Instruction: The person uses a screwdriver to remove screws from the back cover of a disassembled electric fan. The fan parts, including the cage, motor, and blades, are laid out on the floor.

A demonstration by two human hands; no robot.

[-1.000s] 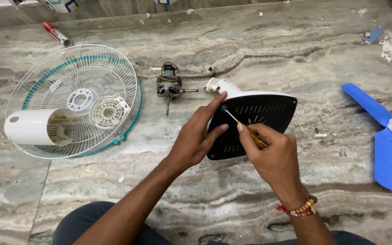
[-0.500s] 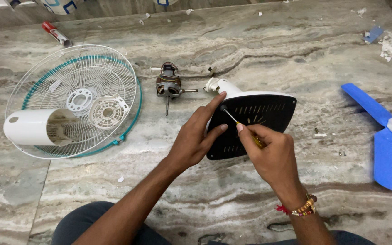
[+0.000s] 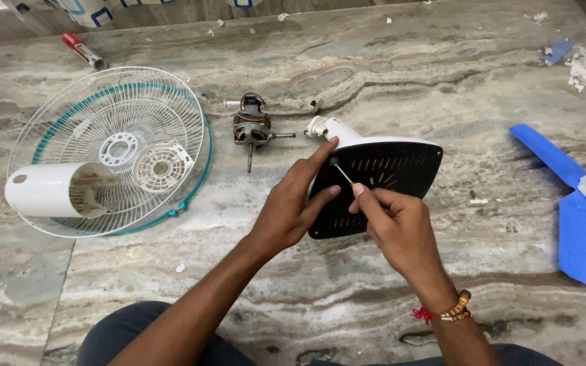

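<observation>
- We are gripping a slim screwdriver with a yellowish handle in our right hand, fingers closed around it, its tip pressing into the upper left corner of the black underside of a fan base.
- We are steadying that squarish black-bottomed plastic fan base with our left hand, fingers spread open, the forefinger lying along its upper left edge and the thumb resting on the black plate.
- We are wearing a red thread and a beaded bracelet on the right wrist.
- The fan base is lying tilted on the grey marble floor, just in front of our hands, with its white neck pointing away from us.
- A small bare electric motor with a metal shaft is sitting just beyond the left hand, apart from the base.
- A round white wire fan guard with a teal rim is lying well to the left, carrying a white cylindrical plastic cover.
- A blue plastic fan blade is lying well to the right.
- A few small screws are lying between the base and the blade.
- A red and silver tube is lying at the far left.
</observation>
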